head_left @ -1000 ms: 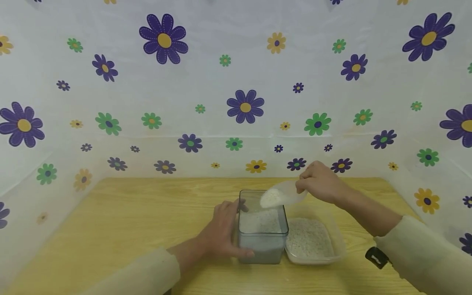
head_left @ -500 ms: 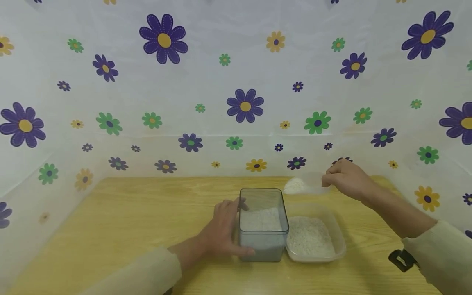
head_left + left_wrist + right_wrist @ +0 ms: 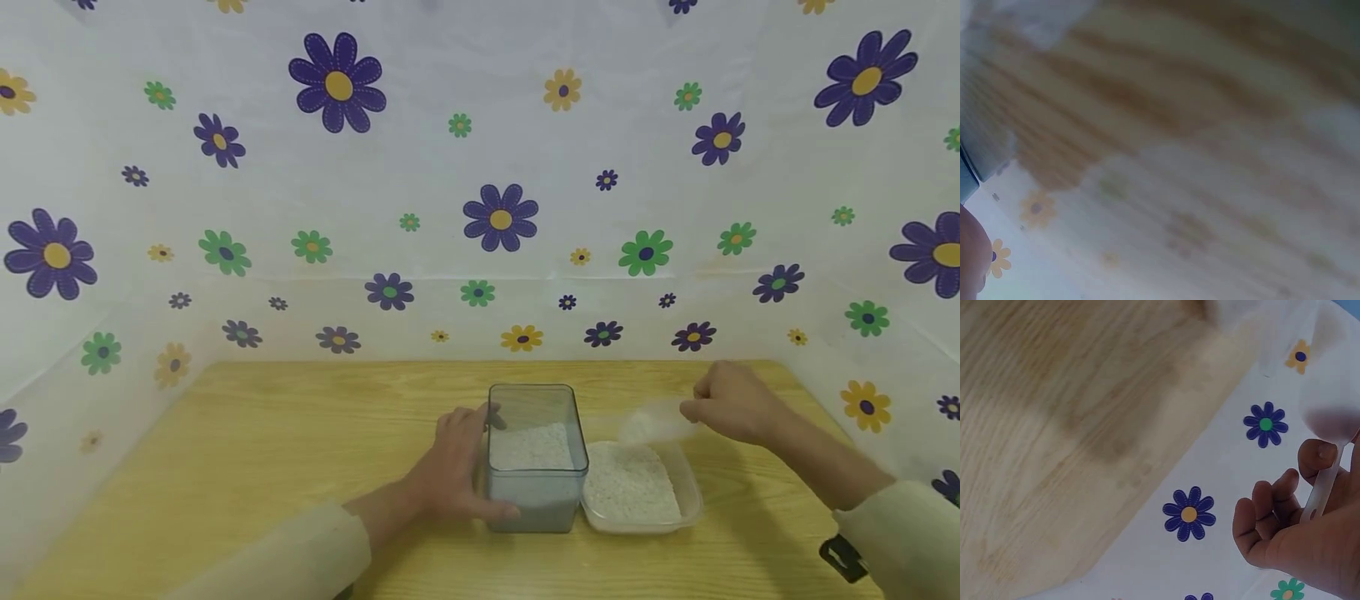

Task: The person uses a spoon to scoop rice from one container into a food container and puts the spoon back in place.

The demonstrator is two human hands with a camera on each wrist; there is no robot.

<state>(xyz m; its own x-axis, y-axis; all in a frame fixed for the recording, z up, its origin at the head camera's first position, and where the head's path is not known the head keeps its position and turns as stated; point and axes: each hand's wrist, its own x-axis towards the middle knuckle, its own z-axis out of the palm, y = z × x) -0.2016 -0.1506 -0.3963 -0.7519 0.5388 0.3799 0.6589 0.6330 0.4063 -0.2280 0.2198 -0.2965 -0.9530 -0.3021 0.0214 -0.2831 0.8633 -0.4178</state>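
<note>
My left hand (image 3: 450, 471) holds the left side of a tall, grey see-through container (image 3: 536, 500), thumb at its near face and fingers toward the far side. White rice-like grains (image 3: 534, 448) lie inside it. My right hand (image 3: 738, 404) pinches the handle of a translucent scoop (image 3: 667, 421), blurred here, whose bowl carries white grains above the back of a low clear tub (image 3: 690, 500). That tub also contains white grains (image 3: 630, 483). The right wrist view shows the scoop's slim handle (image 3: 1322, 494) running between thumb and fingers. Only a thumb tip (image 3: 972, 253) shows in the left wrist view.
Both containers stand side by side on a wood-grain table (image 3: 300, 433), the tub against the grey container's right side. A white flower-print sheet (image 3: 420, 167) rises behind the table and along both sides.
My right hand has carried the scoop rightward from over the grey container, then down over the back of the clear tub. The left hand has stayed in place on the grey container.
</note>
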